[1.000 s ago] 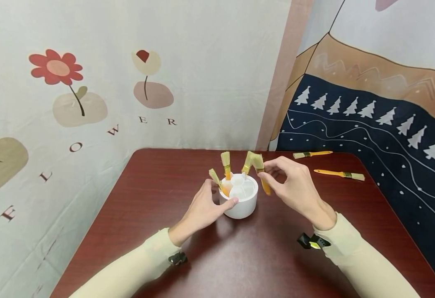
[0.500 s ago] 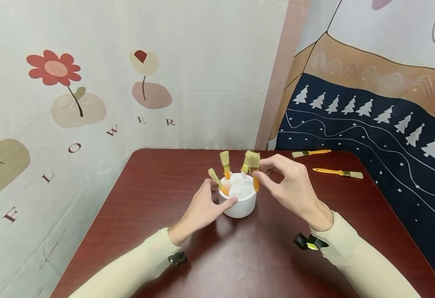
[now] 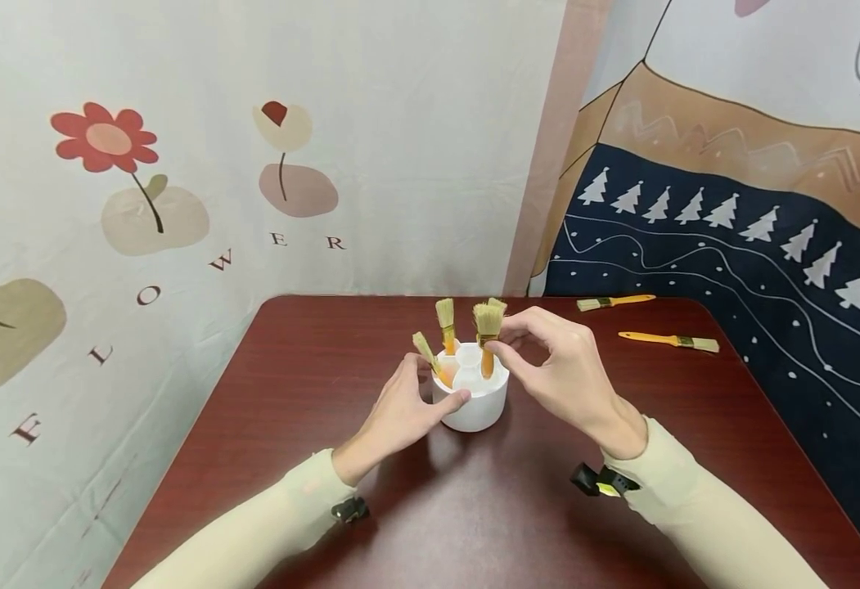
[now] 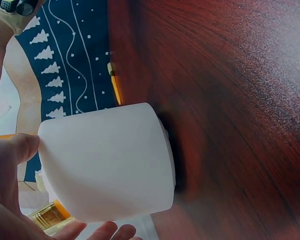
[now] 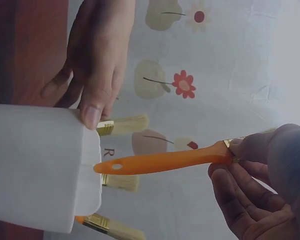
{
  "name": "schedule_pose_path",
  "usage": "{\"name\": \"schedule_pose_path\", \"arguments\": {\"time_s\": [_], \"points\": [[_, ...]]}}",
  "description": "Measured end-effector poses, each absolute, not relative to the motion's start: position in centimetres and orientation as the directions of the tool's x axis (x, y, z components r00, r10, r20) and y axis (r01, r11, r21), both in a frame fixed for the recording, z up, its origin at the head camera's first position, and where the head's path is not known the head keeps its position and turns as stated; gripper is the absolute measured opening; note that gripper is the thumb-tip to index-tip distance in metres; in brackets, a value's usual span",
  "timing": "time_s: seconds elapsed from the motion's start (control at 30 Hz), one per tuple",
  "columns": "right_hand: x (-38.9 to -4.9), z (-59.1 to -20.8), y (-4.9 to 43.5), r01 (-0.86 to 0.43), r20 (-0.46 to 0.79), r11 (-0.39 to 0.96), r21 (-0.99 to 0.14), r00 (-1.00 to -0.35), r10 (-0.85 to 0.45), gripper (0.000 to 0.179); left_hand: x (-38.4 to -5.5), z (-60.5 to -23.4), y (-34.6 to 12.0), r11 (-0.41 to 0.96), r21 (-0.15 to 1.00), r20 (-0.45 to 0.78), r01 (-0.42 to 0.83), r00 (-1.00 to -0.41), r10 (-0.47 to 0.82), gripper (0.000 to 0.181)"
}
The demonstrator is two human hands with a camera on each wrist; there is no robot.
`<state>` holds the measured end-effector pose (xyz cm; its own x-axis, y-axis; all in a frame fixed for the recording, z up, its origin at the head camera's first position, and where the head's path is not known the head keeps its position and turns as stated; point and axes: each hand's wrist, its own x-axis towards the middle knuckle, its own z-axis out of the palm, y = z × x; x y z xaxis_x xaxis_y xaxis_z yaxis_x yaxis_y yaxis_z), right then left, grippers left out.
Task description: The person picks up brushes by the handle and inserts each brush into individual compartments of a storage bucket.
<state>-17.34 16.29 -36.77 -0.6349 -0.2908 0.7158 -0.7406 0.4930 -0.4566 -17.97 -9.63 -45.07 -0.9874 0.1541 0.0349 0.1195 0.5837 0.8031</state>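
A: ok so what are the hands actually doing here?

B: left hand (image 3: 406, 415) has thumb and fingers round the side of the white divided holder (image 3: 475, 414), which sits on the table (image 3: 297, 393). right hand (image 3: 571, 368) is pinching a flat paintbrush (image 5: 170, 162) near its metal collar, bristles up, handle pointing down at the holder's mouth. can't tell if the tip touches anything in there tbh

A: others in the holder?

B: yep, three, all bristles up: a left brush (image 3: 424, 348) leaning outward, a rear brush (image 3: 446, 319) nearly upright, and a half-hidden brush (image 3: 499, 303) behind the pinched one.

A: and off to the right?

B: two lying on the table, well apart from the holder: far brush (image 3: 616, 303), bristles left, and near brush (image 3: 668, 340), bristles right.
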Motion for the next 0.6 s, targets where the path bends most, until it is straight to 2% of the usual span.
{"name": "schedule_pose_path", "arguments": {"time_s": [0.33,0.6], "points": [[-17.4,-37.8,15.5,-0.748,0.705,0.459,-0.479,-0.640,-0.306,0.033,-18.0,-45.2,-9.7,0.591,0.797,0.041,0.125,-0.987,0.154,0.076],[-18.2,-39.4,15.2,-0.770,0.715,0.470,-0.431,-0.609,-0.342,0.032,-18.0,-45.3,-9.7,0.570,0.812,0.042,0.126,-0.987,0.157,0.075]]}}
